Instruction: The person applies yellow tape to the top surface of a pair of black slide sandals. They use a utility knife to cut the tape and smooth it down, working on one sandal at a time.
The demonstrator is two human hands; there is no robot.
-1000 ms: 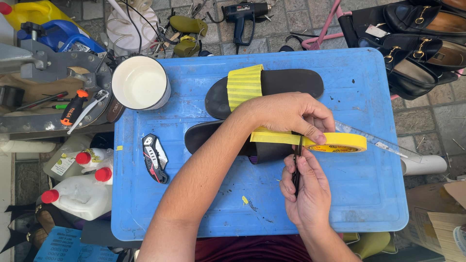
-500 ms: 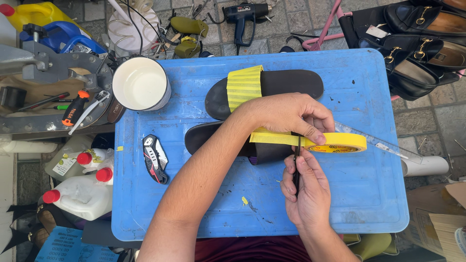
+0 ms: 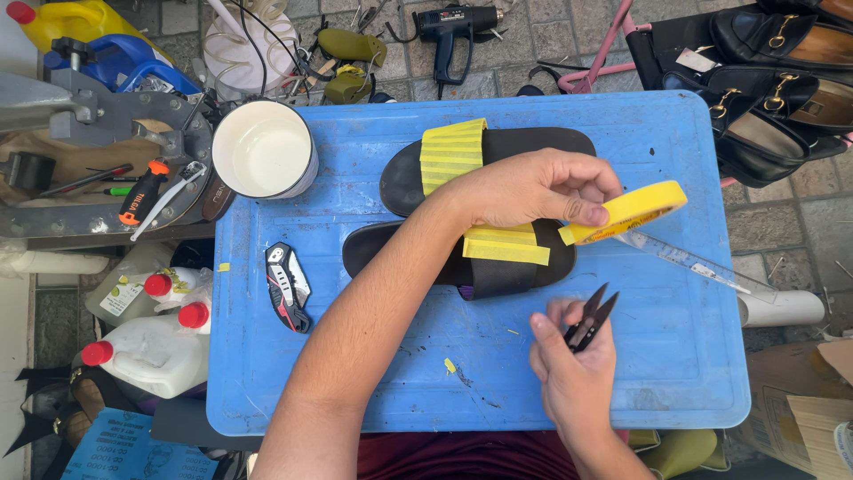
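Observation:
My left hand reaches across two black slide sandals and pinches a yellow masking tape roll, held tilted just right of the near sandal. That sandal's strap carries fresh yellow tape strips. The far sandal has its strap fully wrapped in yellow tape. My right hand is nearer to me, gripping small black thread snips with the blades pointing up toward the roll. A gap separates the snips from the tape.
Everything lies on a blue plastic table. A clear ruler lies under the roll, a folding knife at the left, a white cup at the back left. Bottles, tools and shoes surround the table.
The tape between roll and sandal has been severed. My right hand pulled the snips back toward me, and my left hand lifted the roll away from the sandal.

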